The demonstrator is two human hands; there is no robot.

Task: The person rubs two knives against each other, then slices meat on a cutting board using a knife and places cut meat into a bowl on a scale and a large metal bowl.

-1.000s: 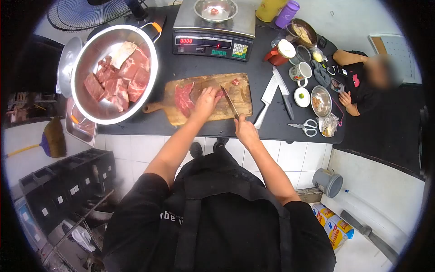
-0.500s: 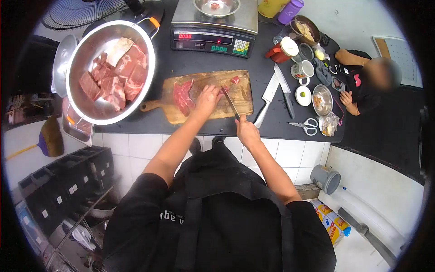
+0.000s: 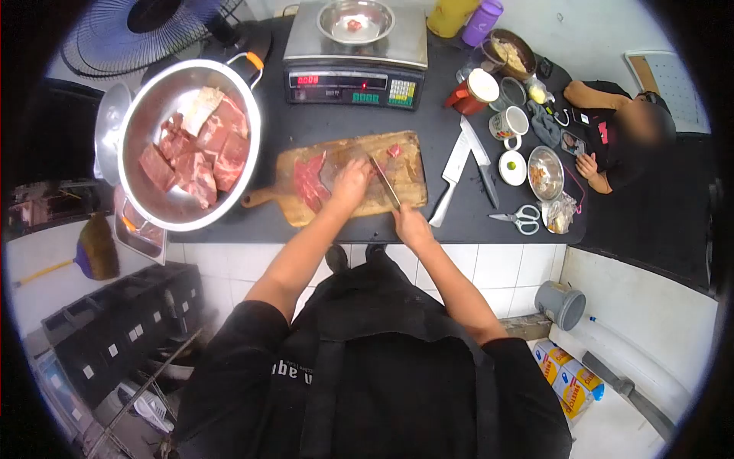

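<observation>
A wooden cutting board [image 3: 409,180] lies on the dark counter. With bent fingers, my left hand [image 3: 352,183] presses down near the board's middle, on what looks like a small strip of red meat largely hidden under the fingertips. My right hand [image 3: 414,228] grips a knife [image 3: 387,184] by its handle at the board's near edge. Its blade points away from me, just right of the left fingertips. Left of my hands rests a larger slab of raw meat [image 3: 310,180]. A small meat piece [image 3: 394,151] sits beyond the blade to the right.
A large pot [image 3: 254,145] of meat chunks stands left. Behind the board is a digital scale [image 3: 352,86] bearing a metal bowl [image 3: 323,27]. Two knives [image 3: 454,170], scissors [image 3: 526,219], a mug [image 3: 508,122] and a bowl [image 3: 546,195] lie right, near another person's hand [image 3: 587,166].
The view has tilted slightly, so the counter sits lower in the picture. My right hand and the knife have shifted a little left and away from me. The left hand stays on the board.
</observation>
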